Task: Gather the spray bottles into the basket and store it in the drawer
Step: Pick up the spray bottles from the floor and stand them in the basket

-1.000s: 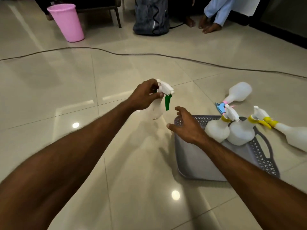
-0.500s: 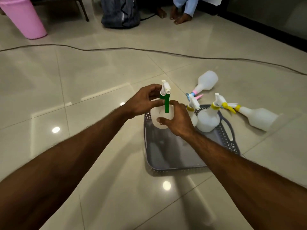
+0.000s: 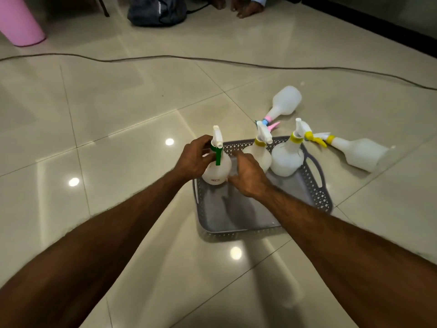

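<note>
Here the left hand (image 3: 192,159) grips the green-trigger bottle (image 3: 216,169) by its neck, fingers curled round it, while the right hand (image 3: 246,175) steadies its side, seemingly to stand it upright in the basket (image 3: 314,197) corner.

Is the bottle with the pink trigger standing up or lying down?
Lying down. The pink-trigger bottle rests on its side on the floor, outside the basket.

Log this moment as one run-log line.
left hand: grips green-trigger bottle | right hand: steadies it | basket: two bottles upright | floor: two bottles lying
</note>
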